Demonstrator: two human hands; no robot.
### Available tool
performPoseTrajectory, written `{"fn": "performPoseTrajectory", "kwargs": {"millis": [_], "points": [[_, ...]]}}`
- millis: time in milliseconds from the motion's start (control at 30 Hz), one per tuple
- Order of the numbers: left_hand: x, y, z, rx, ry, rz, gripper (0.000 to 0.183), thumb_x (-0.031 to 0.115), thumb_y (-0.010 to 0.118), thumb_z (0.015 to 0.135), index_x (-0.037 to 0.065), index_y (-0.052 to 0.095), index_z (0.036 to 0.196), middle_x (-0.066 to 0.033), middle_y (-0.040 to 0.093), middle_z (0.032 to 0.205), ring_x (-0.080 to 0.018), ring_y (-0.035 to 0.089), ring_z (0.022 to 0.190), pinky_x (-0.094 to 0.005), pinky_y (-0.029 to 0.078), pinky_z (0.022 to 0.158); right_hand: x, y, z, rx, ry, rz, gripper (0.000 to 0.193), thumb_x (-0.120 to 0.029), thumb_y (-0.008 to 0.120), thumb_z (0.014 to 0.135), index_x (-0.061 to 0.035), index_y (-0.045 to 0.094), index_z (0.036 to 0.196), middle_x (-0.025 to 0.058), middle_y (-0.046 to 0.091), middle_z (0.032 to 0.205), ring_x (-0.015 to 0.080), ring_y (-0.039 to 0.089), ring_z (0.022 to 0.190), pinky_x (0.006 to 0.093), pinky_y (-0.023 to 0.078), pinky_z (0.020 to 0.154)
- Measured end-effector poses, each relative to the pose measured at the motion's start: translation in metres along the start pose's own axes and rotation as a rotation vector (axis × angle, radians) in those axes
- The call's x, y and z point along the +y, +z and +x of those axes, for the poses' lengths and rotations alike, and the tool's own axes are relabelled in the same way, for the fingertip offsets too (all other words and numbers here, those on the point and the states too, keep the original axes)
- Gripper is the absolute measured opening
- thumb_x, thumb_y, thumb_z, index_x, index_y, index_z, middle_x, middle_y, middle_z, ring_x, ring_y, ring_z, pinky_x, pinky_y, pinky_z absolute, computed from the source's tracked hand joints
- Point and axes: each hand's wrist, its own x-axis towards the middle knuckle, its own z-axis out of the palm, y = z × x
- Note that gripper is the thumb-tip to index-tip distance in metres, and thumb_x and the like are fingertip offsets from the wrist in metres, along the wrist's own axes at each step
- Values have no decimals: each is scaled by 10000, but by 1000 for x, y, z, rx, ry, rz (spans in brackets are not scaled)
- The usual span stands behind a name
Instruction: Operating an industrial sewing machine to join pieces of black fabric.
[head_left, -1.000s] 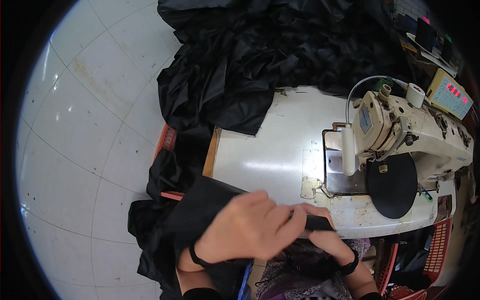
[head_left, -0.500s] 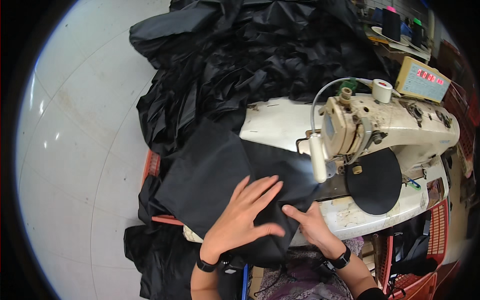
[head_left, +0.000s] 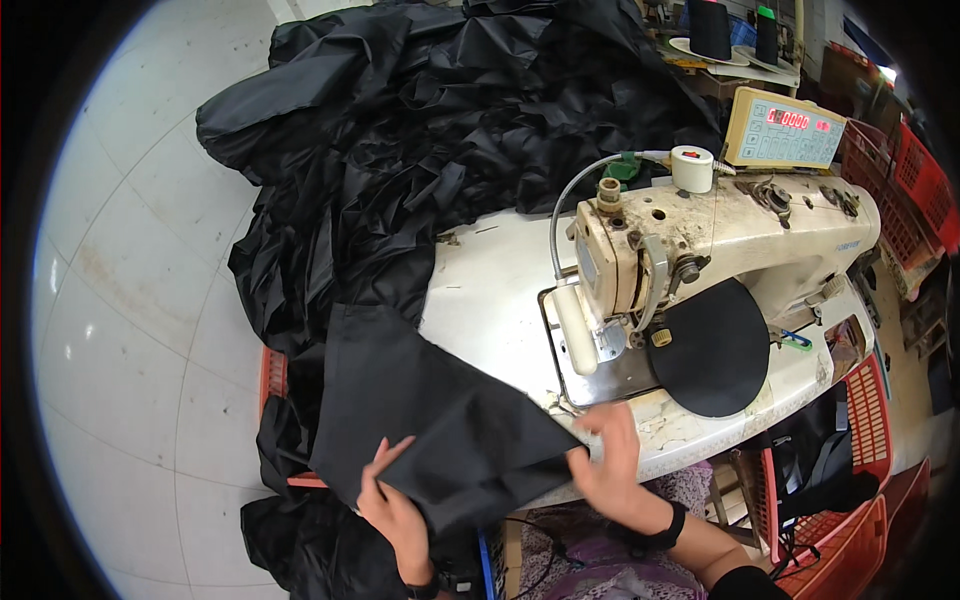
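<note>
A piece of black fabric [head_left: 450,420] lies over the front left of the sewing machine's white bed and hangs past its edge. My left hand [head_left: 395,515] rests at the fabric's lower left edge, its visible fingers raised and apart. At the right corner of the cloth, my right hand [head_left: 615,475] has its thumb against the fabric, with the other fingers bent and smeared by motion. The sewing machine [head_left: 720,240] stands just beyond the right hand. A round black piece [head_left: 710,350] lies under its arm, to the right of the needle area.
A large heap of crumpled black fabric [head_left: 470,130] fills the back and left. A control panel with a lit display [head_left: 785,130] and thread cones [head_left: 710,30] stand behind. Red baskets [head_left: 870,430] are at the right; a small green-blue thread snipper [head_left: 795,340] lies on the bed.
The fabric has come away from the needle area toward the left and front. My left hand has moved left and down to its edge. The view has shifted to the right.
</note>
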Motion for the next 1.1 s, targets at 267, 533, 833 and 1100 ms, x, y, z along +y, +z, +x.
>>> {"fn": "performPoseTrajectory", "kwargs": {"millis": [267, 533, 833, 1100], "points": [[72, -8, -8, -263, 435, 398, 278, -41, 504, 787, -28, 685, 997, -130, 726, 1015, -285, 698, 978, -575, 231, 1198, -39, -8, 10, -585, -534, 86, 399, -73, 622, 767, 82, 634, 1134, 207, 594, 1235, 304, 590, 1095, 387, 513, 927], [67, -3, -7, -356, 421, 277, 339, -32, 476, 754, -28, 686, 1020, -132, 728, 1001, -283, 704, 960, -588, 207, 1201, -28, 2, -1, -874, -131, 214, 421, 49, 600, 686, 123, 595, 1100, 257, 590, 1182, 412, 622, 1018, 438, 544, 831], [78, 5, 18, -140, 650, 319, 163, -3, 549, 761, 3, 665, 875, -126, 673, 823, -306, 642, 764, -467, 486, 868, 38, 94, -74, -1180, 30, 713, 444, -235, 563, 976, -11, 546, 1359, 162, 576, 1355, 263, 531, 1275, 381, 379, 1118], [70, 124, 100, -758, 738, 590, 307, 320, 749, 829, 30, 680, 755, -202, 620, 660, -365, 642, 662, -435, 484, 605, -3, 47, -80, -1091, -335, 716, 484, -245, 558, 950, -3, 536, 1369, 179, 539, 1399, 290, 459, 1350, 443, 316, 1153]]}}
